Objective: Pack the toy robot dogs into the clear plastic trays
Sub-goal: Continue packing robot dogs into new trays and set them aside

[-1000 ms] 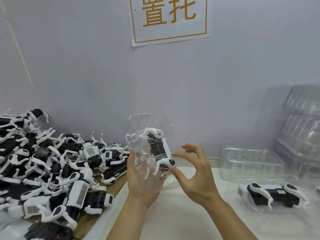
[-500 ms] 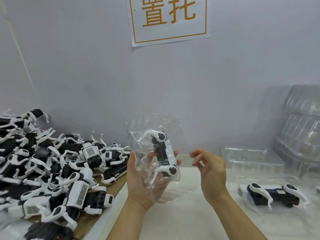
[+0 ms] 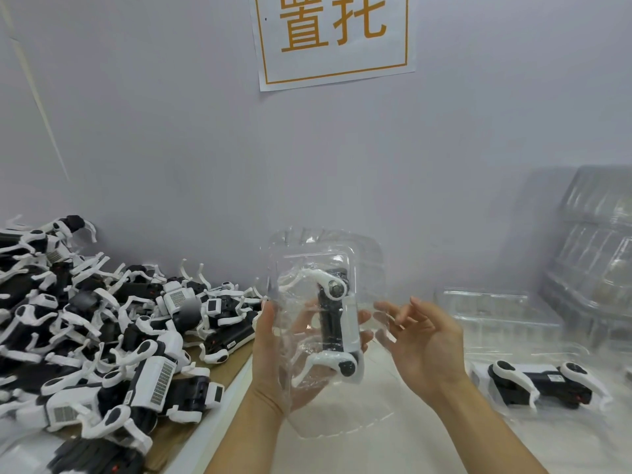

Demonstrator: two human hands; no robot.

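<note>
Step in hand: seating one toy robot dog [image 3: 337,331] into the clear plastic tray [image 3: 318,323] held up in front of the wall, above the desk [image 3: 359,446].
Left hand [image 3: 273,357]: cups the tray from behind and below, thumb along its left edge and fingers showing through the plastic on the right; it carries both tray and dog.
Right hand [image 3: 422,340]: just beside the tray's right edge, fingers loosely spread and holding nothing; whether the fingertips touch the plastic cannot be told.
Dog's position: upright in the tray's moulded pocket, one white leg joint near the top and one at the bottom; it looks mostly seated, but how fully is hard to judge through the glare.
Doing it well: I would press on the dog's solid body rather than the thin curved legs, and brace the flimsy tray from behind so it does not flex.
Risk: a leg caught on the pocket rim would likely keep the body proud.
Supply: heap of loose robot dogs [image 3: 102,336] on the left.
Finished work: packed dog in a tray [image 3: 543,381] lying at right, near the empty trays [image 3: 496,313].
</note>
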